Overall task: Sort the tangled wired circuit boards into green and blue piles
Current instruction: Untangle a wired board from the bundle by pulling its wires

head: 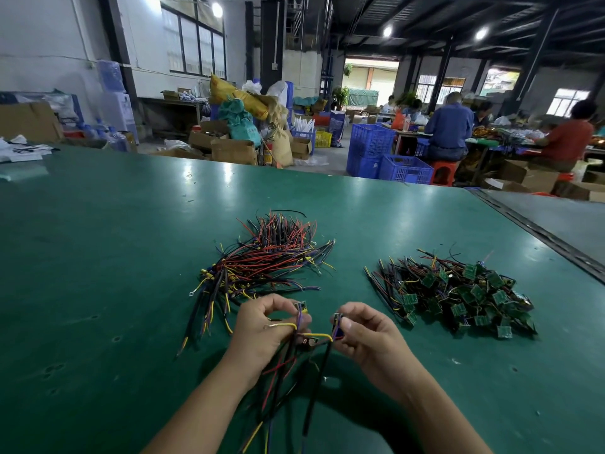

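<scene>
Over the near edge of the table, both my hands are busy with one tangle.
My left hand pinches a small board at its wires, my right hand pinches a blue board, and their leads hang together between my wrists, with a yellow wire looping from hand to hand. Just beyond my left hand lies the wire heap; well apart on the right sits the green pile.

Green table with tangled wire heap and green-board pile.
</scene>
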`<control>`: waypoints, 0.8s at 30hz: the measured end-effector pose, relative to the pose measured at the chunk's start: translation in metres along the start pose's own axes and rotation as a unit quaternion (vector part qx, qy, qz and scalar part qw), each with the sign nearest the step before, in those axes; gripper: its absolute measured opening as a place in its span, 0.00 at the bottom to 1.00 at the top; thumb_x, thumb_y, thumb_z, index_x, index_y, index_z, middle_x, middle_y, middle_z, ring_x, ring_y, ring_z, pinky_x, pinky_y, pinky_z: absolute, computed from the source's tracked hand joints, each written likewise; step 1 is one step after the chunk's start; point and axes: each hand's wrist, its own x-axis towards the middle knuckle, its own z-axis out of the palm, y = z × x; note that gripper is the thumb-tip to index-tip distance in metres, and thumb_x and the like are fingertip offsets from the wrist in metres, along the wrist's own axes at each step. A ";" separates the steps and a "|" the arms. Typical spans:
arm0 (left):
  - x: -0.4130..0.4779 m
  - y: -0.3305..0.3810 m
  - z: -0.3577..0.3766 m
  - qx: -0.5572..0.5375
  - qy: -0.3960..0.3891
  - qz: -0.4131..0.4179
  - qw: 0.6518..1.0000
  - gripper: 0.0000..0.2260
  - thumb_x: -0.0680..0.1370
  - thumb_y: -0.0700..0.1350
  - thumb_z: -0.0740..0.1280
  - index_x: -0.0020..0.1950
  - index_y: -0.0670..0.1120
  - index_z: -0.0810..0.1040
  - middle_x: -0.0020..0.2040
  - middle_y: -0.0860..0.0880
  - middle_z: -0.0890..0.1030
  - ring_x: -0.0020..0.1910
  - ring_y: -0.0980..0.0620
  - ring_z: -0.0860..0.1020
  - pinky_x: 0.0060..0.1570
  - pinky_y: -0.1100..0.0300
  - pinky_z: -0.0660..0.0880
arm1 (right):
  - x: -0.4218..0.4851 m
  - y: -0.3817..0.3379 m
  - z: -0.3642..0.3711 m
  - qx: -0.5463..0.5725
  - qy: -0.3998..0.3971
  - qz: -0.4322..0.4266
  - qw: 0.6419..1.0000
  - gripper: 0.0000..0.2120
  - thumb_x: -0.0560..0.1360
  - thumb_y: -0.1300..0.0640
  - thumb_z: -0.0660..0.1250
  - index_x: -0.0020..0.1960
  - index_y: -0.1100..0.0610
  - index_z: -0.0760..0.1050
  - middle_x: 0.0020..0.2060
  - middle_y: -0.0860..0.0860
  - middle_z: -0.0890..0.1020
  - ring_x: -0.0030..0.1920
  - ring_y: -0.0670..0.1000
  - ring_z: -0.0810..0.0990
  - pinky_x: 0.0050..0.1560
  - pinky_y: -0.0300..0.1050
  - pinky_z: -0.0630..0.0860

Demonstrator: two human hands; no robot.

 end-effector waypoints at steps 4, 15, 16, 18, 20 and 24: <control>0.001 0.001 0.002 -0.005 -0.021 -0.048 0.999 0.12 0.70 0.24 0.68 0.35 0.39 0.81 0.43 0.47 0.86 0.35 0.47 0.83 0.31 0.59 0.79 | 0.002 0.004 0.002 -0.002 0.001 -0.012 1.000 0.07 0.66 0.66 0.71 0.40 0.56 0.83 0.35 0.55 0.82 0.30 0.50 0.81 0.35 0.43 0.81; -0.003 0.008 -0.001 -0.077 -0.135 -0.128 0.980 0.11 0.73 0.49 0.70 0.42 0.41 0.84 0.40 0.34 0.82 0.32 0.45 0.82 0.27 0.58 0.77 | 0.003 0.009 0.001 -0.229 0.082 -0.143 0.959 0.11 0.63 0.56 0.75 0.43 0.56 0.78 0.34 0.48 0.80 0.30 0.48 0.76 0.27 0.38 0.69; -0.004 0.009 -0.002 -0.082 -0.145 -0.129 0.978 0.12 0.71 0.51 0.71 0.43 0.41 0.84 0.40 0.35 0.82 0.32 0.45 0.82 0.27 0.58 0.77 | 0.003 0.009 0.001 -0.238 0.080 -0.149 0.956 0.11 0.63 0.56 0.75 0.43 0.56 0.78 0.34 0.49 0.80 0.32 0.48 0.77 0.29 0.38 0.70; -0.003 0.008 -0.004 -0.094 -0.165 -0.127 0.974 0.11 0.68 0.48 0.75 0.43 0.41 0.84 0.42 0.37 0.82 0.37 0.45 0.83 0.30 0.57 0.79 | 0.003 0.009 0.001 -0.252 0.073 -0.159 0.952 0.10 0.64 0.56 0.75 0.43 0.57 0.78 0.35 0.50 0.80 0.37 0.49 0.78 0.34 0.37 0.73; -0.002 0.006 -0.006 -0.089 -0.173 -0.130 0.972 0.10 0.65 0.42 0.76 0.44 0.39 0.84 0.44 0.37 0.82 0.40 0.45 0.82 0.34 0.55 0.80 | 0.002 0.009 -0.001 -0.250 0.057 -0.141 0.956 0.11 0.65 0.58 0.77 0.43 0.58 0.78 0.36 0.51 0.81 0.39 0.50 0.80 0.40 0.39 0.76; 0.000 0.002 -0.010 -0.068 -0.202 -0.147 0.966 0.13 0.63 0.35 0.75 0.47 0.35 0.82 0.50 0.34 0.82 0.42 0.42 0.83 0.36 0.55 0.80 | 0.000 0.009 -0.003 -0.166 0.021 -0.046 0.985 0.11 0.67 0.61 0.75 0.48 0.58 0.77 0.46 0.58 0.83 0.40 0.54 0.81 0.43 0.46 0.79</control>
